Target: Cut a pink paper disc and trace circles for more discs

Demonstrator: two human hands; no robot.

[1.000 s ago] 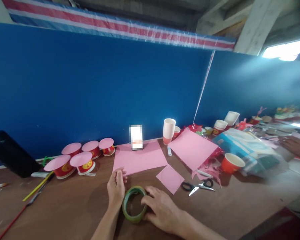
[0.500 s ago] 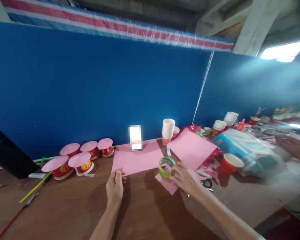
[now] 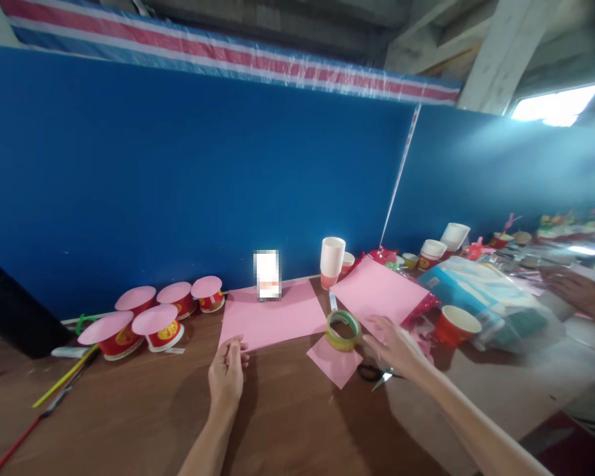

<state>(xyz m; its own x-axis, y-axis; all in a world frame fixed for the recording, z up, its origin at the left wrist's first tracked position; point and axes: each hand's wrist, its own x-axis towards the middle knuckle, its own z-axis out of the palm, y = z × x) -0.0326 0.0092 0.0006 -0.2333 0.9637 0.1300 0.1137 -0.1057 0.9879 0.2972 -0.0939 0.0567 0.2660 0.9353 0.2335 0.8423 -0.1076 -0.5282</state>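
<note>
Tape roll [image 3: 344,344] noted right of the frame's centre, low down, lying flat with its hole facing up over the upper part of a small pink square [image 3: 333,367]; being round, it shows no long axis. The right hand [image 3: 395,348] is the nearer, immediately to the right of the roll, so that the roll lies left of its fingertips; fingers parted, nothing seen in their grasp, contact with the roll not determinable. Scissors [image 3: 368,373] lie below that hand, a dark handle loop towards the left and the remainder partly screened by the hand. The left hand [image 3: 227,370], lower left of centre, is well apart from the roll, which lies to its right; its fingers are loosely curled at the near left corner of a large pink sheet [image 3: 275,320], and whether they grip the paper cannot be told
</note>
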